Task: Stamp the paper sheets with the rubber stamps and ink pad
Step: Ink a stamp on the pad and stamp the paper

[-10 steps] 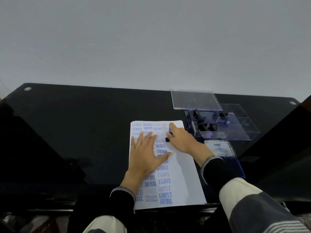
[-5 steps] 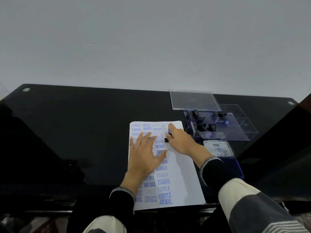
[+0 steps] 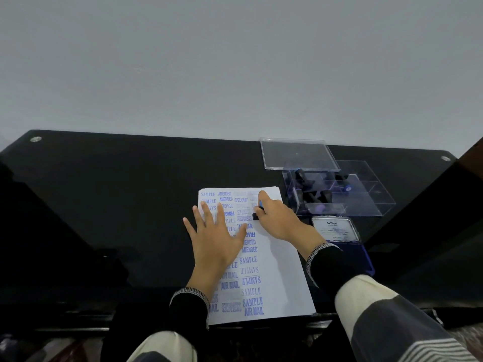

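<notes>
A white paper sheet (image 3: 281, 270) lies on the black glass table, its left half covered in blue stamped words. My left hand (image 3: 215, 237) rests flat on the sheet with fingers spread. My right hand (image 3: 278, 218) grips a small black rubber stamp (image 3: 256, 216) with a blue top and holds it down on the upper part of the sheet. The blue ink pad (image 3: 362, 257) lies open to the right of the sheet, its labelled lid (image 3: 335, 229) tilted up behind it and my right wrist partly covering it.
A clear plastic box (image 3: 366, 194) holding several black stamps stands beyond the ink pad. Its clear lid (image 3: 298, 154) lies behind it near the wall. The table's (image 3: 117, 205) front edge runs just under the sheet's bottom.
Both hands stay nearly still. My right hand keeps the stamp on the same upper spot of the sheet, and my left hand remains flat on the paper.
</notes>
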### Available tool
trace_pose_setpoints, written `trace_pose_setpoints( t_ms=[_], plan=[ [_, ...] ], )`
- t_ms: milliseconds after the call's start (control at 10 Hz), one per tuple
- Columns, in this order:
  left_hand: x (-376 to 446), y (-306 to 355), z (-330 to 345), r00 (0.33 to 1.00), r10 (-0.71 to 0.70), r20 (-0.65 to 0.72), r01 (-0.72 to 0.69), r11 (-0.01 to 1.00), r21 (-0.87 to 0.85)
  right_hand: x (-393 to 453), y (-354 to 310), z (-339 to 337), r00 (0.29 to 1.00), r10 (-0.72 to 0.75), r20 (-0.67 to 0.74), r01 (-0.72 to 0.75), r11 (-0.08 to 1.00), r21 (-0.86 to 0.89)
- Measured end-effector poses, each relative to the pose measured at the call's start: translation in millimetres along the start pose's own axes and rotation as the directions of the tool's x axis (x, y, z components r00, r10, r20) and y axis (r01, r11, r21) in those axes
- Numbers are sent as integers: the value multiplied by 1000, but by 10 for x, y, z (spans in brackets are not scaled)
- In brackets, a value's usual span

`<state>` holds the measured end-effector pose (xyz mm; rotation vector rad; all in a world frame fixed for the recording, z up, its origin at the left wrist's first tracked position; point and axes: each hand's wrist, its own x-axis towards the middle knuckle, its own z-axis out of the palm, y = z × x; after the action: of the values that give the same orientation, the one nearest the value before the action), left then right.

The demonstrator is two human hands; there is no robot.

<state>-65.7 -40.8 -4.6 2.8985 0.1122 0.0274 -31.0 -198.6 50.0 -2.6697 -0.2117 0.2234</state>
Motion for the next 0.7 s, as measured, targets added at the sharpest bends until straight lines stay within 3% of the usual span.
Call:
trace_pose_setpoints(
  t_ms=[300, 700],
  plan=[
    [14, 7, -13, 1000, -4, 24, 3, 1000, 29, 82, -14, -42, 998, 13, 55, -17, 998, 60],
    [1, 5, -6, 1000, 0, 8, 0, 1000, 29, 8, 26, 53, 999, -18, -32, 20, 997, 78]
  ],
)
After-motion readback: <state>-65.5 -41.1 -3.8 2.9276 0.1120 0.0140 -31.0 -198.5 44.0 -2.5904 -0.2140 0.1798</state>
